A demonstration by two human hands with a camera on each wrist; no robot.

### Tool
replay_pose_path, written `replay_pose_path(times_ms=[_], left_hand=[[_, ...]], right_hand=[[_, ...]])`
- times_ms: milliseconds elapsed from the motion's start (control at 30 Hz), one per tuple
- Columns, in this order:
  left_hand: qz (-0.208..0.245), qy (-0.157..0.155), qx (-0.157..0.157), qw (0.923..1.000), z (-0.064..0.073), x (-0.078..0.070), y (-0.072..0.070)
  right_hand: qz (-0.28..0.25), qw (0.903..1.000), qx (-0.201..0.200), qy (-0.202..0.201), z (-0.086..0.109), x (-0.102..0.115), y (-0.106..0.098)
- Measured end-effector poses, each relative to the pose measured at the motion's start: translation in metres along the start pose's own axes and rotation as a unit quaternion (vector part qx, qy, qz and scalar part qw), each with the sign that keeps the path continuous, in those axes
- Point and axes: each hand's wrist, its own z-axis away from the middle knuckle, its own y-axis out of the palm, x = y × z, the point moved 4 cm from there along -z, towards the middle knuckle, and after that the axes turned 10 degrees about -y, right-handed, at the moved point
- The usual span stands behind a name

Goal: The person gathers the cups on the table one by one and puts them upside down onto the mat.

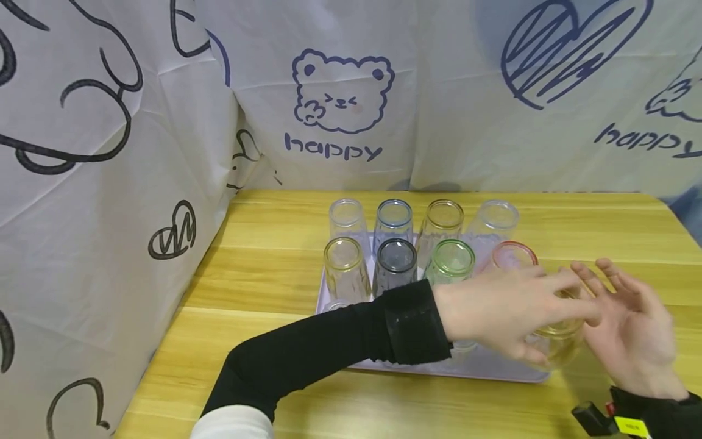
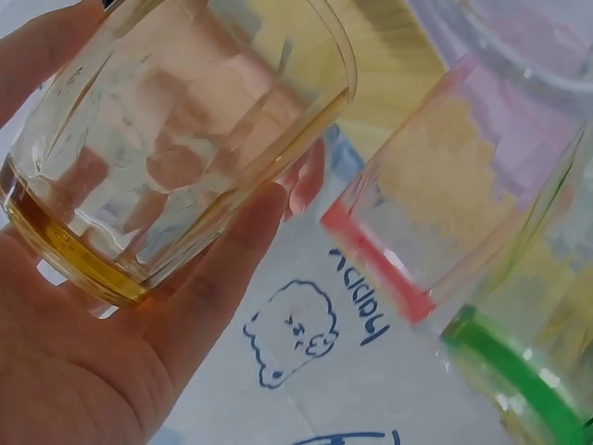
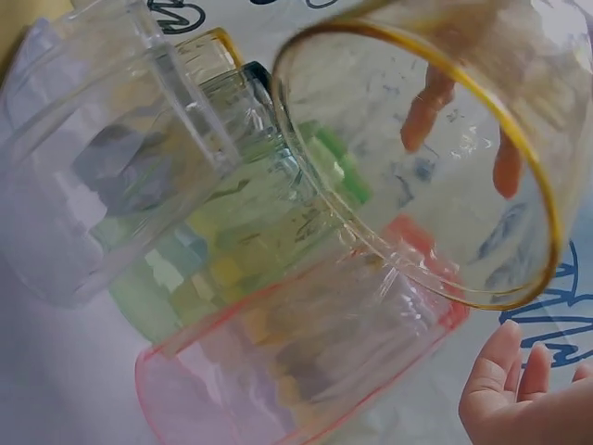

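Note:
My left hand (image 1: 510, 308) reaches across the tray's right side and grips a clear glass with a yellow rim (image 1: 562, 344), its base deep amber. In the left wrist view the amber-based glass (image 2: 195, 139) lies tilted, its base by the palm and its mouth pointing away. Beside it, my right hand (image 1: 631, 320) is held palm inward with fingers loosely bent, close to the glass. A pink-based glass (image 1: 514, 255) stands right behind my left hand. In the right wrist view the round mouth of the held glass (image 3: 417, 167) fills the upper right.
A pale purple tray (image 1: 439, 367) bears several upturned glasses in rows, among them a green one (image 1: 452, 259), a dark grey one (image 1: 396, 259) and a yellow one (image 1: 344, 262). It sits on a wooden table (image 1: 263, 286). Printed white cloth (image 1: 340, 171) hangs behind and at left.

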Motion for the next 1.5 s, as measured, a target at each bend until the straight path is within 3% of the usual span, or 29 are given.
replay_pose_path(times_ms=[233,300,600,767,900,1033,1133,1200,1300,1500], left_hand=[[-0.064,0.011,-0.007,0.9979,0.000,-0.004,0.016],[-0.072,0.011,-0.006,0.9973,0.000,-0.005,0.021],[-0.073,0.007,0.018,0.9971,-0.002,-0.008,0.038],[-0.092,-0.004,0.046,0.9947,-0.007,-0.012,0.047],[-0.102,-0.015,0.066,0.9924,-0.012,-0.014,0.054],[-0.113,-0.025,0.068,0.9910,-0.016,-0.014,0.062],[-0.131,-0.033,0.063,0.9888,-0.018,-0.013,0.067],[-0.138,-0.045,0.070,0.9870,-0.020,-0.011,0.071],[-0.127,-0.059,0.082,0.9868,-0.023,-0.008,0.075],[-0.115,-0.070,0.086,0.9871,-0.023,-0.004,0.076]], right_hand=[[0.069,0.9968,0.037,0.013,0.004,0.032,-0.070],[0.050,0.9985,0.017,0.012,0.004,0.036,-0.079],[0.090,0.9953,0.005,0.035,0.011,0.043,-0.095],[0.068,0.9964,0.020,0.047,0.011,0.038,-0.090],[0.068,0.9964,0.015,0.047,0.010,0.027,-0.071],[0.090,0.9946,0.017,0.050,0.012,0.028,-0.076],[0.084,0.9944,0.021,0.060,0.011,0.021,-0.066],[0.072,0.9949,0.019,0.068,0.010,0.011,-0.046],[0.079,0.9941,0.014,0.074,0.008,-0.002,-0.023],[0.124,0.9883,0.014,0.088,0.007,-0.007,-0.021]])
